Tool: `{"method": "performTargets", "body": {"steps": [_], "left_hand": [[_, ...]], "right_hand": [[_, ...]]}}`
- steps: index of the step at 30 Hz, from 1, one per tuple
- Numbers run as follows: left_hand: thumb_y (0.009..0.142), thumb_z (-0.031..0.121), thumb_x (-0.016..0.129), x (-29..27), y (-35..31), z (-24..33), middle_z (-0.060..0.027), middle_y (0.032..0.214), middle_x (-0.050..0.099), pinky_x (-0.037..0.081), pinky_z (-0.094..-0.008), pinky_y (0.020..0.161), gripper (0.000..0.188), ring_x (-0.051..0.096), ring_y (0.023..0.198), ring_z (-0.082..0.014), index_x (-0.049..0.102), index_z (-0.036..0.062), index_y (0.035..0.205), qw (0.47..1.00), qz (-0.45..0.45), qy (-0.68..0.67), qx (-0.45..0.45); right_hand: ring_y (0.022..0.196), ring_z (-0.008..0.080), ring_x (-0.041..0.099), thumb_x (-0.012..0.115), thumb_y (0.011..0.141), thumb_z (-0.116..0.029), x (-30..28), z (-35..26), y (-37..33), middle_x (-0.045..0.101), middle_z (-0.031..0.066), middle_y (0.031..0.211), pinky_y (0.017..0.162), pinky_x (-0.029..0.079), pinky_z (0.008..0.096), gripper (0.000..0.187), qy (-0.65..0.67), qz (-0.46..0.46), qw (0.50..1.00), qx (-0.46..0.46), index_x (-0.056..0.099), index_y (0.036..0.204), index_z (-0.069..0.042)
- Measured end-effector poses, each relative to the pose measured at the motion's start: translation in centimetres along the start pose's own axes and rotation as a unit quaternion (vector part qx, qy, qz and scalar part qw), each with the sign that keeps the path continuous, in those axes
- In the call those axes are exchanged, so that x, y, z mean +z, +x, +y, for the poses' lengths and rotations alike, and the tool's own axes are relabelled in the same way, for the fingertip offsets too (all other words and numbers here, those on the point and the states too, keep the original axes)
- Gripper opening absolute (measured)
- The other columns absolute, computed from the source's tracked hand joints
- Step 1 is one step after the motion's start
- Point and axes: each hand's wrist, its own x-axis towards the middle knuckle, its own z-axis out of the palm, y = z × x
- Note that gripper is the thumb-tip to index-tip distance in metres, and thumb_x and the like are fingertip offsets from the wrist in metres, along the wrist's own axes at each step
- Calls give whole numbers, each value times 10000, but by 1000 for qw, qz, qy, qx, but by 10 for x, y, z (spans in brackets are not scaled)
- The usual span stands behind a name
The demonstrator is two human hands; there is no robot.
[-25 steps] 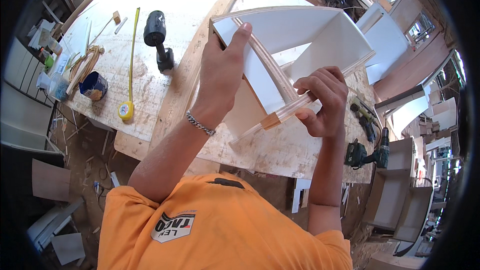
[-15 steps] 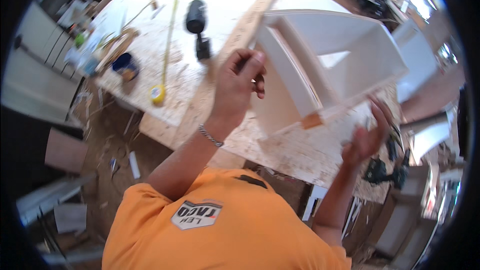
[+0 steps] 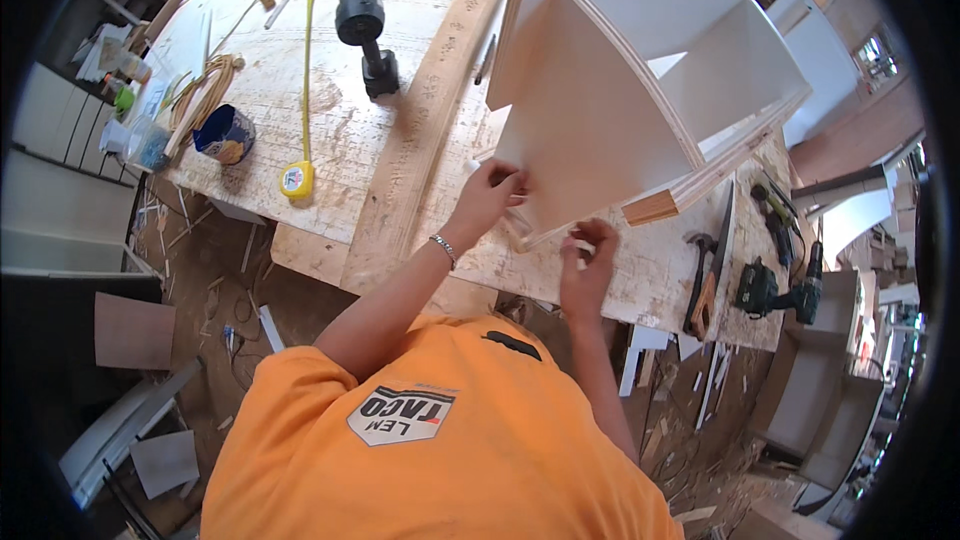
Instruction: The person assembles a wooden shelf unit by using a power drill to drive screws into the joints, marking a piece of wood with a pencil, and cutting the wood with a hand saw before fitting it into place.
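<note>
An open white-faced wooden box (image 3: pixel 600 105) with a divider panel rests tilted on the workbench (image 3: pixel 330 90). At its near lower corner is my left hand (image 3: pixel 490 202), fingers bent together beside the panel edge; what they pinch, if anything, is hidden. A pale curled strip (image 3: pixel 518 233) shows just below those fingers. My right hand (image 3: pixel 588 265) is to the right, just in front of the box's near edge, its fingers curled loosely and the thumb apart, with nothing visible in it. A small brown wood block (image 3: pixel 650 208) ends the box's front rail.
Left of the box lie a long wooden board (image 3: pixel 430 105), a black cordless drill (image 3: pixel 368 35), a yellow tape measure (image 3: pixel 297 180) pulled out, and a dark blue cup (image 3: pixel 223 135). On the right are a hammer (image 3: pixel 697 280), a handsaw (image 3: pixel 708 295) and a green drill (image 3: pixel 785 290).
The box has turned, showing its divider panel more broadly. My left hand has come down to the near corner, and my right hand has moved left from the box's right side.
</note>
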Motion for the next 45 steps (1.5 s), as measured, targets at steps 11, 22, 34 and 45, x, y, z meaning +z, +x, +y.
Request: {"method": "performTargets", "body": {"steps": [11,22,34,45], "left_hand": [[1025,206,638,-230,5,11,-23,839,692,510,-275,699,174,624,740,-111,675,52,952,851,388,159,315],[948,275,530,-705,60,148,-189,1183,683,498,-403,923,348,659,1113,-276,718,49,1134,418,74,896,-133],[971,61,543,-692,92,148,-245,1018,725,542,-436,808,245,708,1009,-358,713,-38,1116,421,97,880,-197],[1007,201,605,-589,28,162,-197,905,723,516,-427,756,283,676,803,-362,700,-57,1073,634,248,732,24]], "right_hand": [[1259,305,564,683,931,-106,1,65,-76,515,220,1414,941,568,388,569,-178,-122,957,196,451,1439,7],[1105,351,650,713,906,-179,-41,96,-124,575,209,1319,981,515,432,501,-356,-74,917,162,541,1353,-29],[1037,331,686,703,918,-265,-52,74,-196,599,218,1278,911,555,433,521,-346,-100,874,327,541,1379,-84],[930,245,705,708,900,-209,-310,126,-65,734,123,968,841,550,406,462,-362,270,869,202,580,1324,-79]]}}
